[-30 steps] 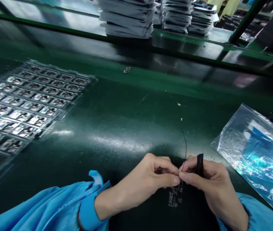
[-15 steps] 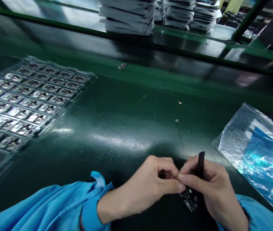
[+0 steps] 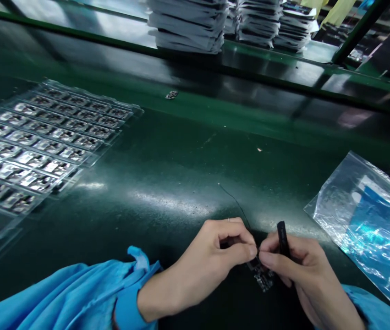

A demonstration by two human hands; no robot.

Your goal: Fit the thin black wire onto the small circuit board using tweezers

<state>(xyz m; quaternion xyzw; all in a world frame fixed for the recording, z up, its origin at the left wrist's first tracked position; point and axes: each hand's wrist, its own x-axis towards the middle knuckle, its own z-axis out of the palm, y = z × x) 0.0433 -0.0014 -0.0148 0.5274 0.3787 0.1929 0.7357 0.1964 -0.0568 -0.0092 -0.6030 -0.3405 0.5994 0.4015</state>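
It was an electronics assembly line in a factory. The dark green anti-static bench (image 3: 181, 174) ran wide under the hands, and beyond them a raised green shelf (image 3: 284, 68) carried stacks of packed trays (image 3: 188, 27). Well to the left of the hands lay a clear blister tray (image 3: 40, 142) filled with rows of small circuit parts; to their right sat a clear plastic bag (image 3: 363, 220). Both arms wore blue work-smock sleeves (image 3: 78, 293).

The thin black wire (image 3: 235, 203), pointing straight up a second ago and hidden half a second ago, is now leaning up-left from the pinched fingertips, while the small circuit board (image 3: 262, 276) is hanging lower right, below the right hand (image 3: 298, 270).
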